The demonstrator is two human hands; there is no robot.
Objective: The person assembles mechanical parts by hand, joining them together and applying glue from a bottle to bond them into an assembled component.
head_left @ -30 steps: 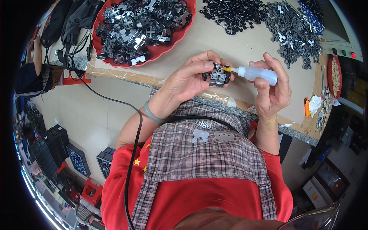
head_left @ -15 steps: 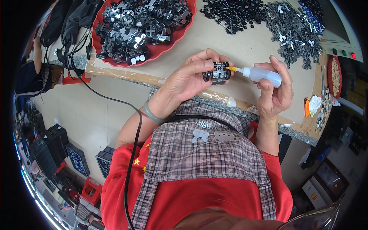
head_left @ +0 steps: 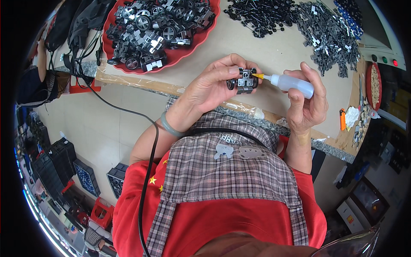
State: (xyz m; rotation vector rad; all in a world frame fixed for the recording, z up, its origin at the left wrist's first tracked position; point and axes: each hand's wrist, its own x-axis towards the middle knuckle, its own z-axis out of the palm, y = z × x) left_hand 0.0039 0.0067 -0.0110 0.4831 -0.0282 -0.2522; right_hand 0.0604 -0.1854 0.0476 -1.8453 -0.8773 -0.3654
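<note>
My left hand [head_left: 212, 84] pinches a small toy car chassis [head_left: 245, 81], dark grey with black wheels, over the near edge of the table. In my right hand [head_left: 314, 95] lies a translucent squeeze bottle [head_left: 295, 85], held between thumb and fingers. Its yellow nozzle tip [head_left: 258, 76] points left at the chassis, at or very close to its right side; whether it touches I cannot tell. What comes out of the tip, if anything, is too small to see.
A red scalloped tray [head_left: 180, 53] heaped with wheeled chassis stands at the far left. Behind my hands lie a pile of black axles [head_left: 261, 17] and a pile of grey parts [head_left: 329, 38]. An orange cutter [head_left: 342, 119] is at the right. A black cable [head_left: 115, 110] hangs on my left.
The bottle and its tip have shifted very slightly left. Both hands otherwise keep their places and grips.
</note>
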